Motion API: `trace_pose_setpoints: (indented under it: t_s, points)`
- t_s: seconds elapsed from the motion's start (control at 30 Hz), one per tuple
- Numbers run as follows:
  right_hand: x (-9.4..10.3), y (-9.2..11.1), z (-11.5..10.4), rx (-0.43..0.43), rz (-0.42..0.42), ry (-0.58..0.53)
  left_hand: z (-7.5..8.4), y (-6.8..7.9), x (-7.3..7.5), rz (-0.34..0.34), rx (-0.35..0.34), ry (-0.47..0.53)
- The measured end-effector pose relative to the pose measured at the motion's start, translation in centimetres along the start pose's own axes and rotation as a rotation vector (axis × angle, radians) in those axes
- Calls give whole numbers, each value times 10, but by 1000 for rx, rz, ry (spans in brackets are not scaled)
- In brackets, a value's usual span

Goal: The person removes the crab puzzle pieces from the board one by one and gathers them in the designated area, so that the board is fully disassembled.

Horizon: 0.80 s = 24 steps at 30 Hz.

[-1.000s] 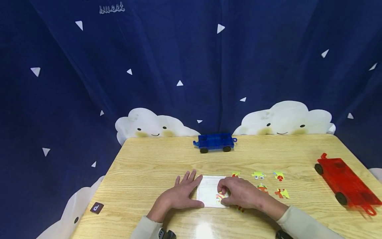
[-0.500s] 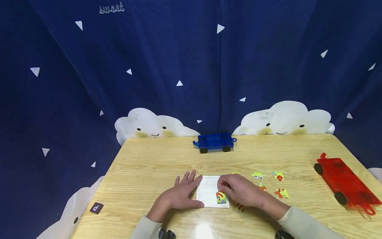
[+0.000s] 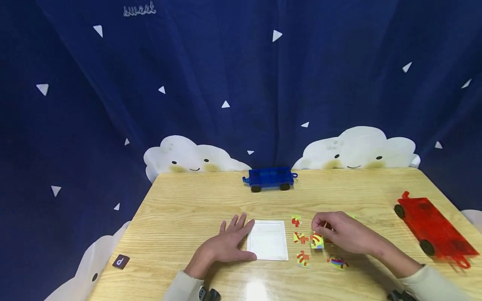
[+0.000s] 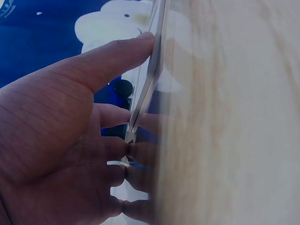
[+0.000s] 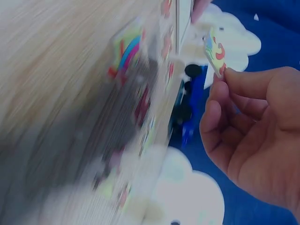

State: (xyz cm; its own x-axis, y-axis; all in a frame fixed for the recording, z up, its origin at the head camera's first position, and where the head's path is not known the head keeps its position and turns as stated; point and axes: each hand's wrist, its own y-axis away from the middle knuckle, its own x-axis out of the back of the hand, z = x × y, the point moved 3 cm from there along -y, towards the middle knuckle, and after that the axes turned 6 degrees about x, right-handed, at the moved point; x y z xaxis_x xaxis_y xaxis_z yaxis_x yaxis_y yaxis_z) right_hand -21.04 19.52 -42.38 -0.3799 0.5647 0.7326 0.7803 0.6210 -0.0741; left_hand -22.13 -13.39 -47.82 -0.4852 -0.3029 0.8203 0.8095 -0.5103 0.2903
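Observation:
Between thumb and fingertips, my right hand (image 3: 346,232) pinches a jigsaw puzzle piece (image 3: 317,241), yellow with red curves and a bit of blue. In the right wrist view the same puzzle piece (image 5: 214,52) stands up from the fingertips, above the table. My left hand (image 3: 227,246) lies with fingers spread at the left side of a square white puzzle tray (image 3: 266,240); its thumb and index finger touch the tray's edge. Right of the tray lie loose pieces: a red and yellow piece (image 3: 301,238), another red and yellow piece (image 3: 303,259) and a rainbow-striped piece (image 3: 337,262). My right hand hides some others.
A blue toy wagon (image 3: 270,178) stands at the table's back edge. On the right is a larger red toy wagon (image 3: 438,228). A small dark tile with a white letter (image 3: 121,261) lies at the left. Behind the table hangs a dark blue curtain (image 3: 203,83).
My right hand has moved from the tray's right side to above the loose pieces, carrying the puzzle piece. The piece turned in the fingers before that. My left hand stays put.

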Motion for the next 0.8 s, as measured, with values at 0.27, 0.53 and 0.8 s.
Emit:
trace_pose_setpoints:
  t_s: [0.27,0.53,0.8]
  points:
    - [18,40,25,-9,14,57,0,0,-1,11,-7,0]
    - [27,75,53,55,2,37,1,0,0,12,-13,-2]
    - [20,89,68,107,-11,-43,1,1,-1,-1,-9,-2]
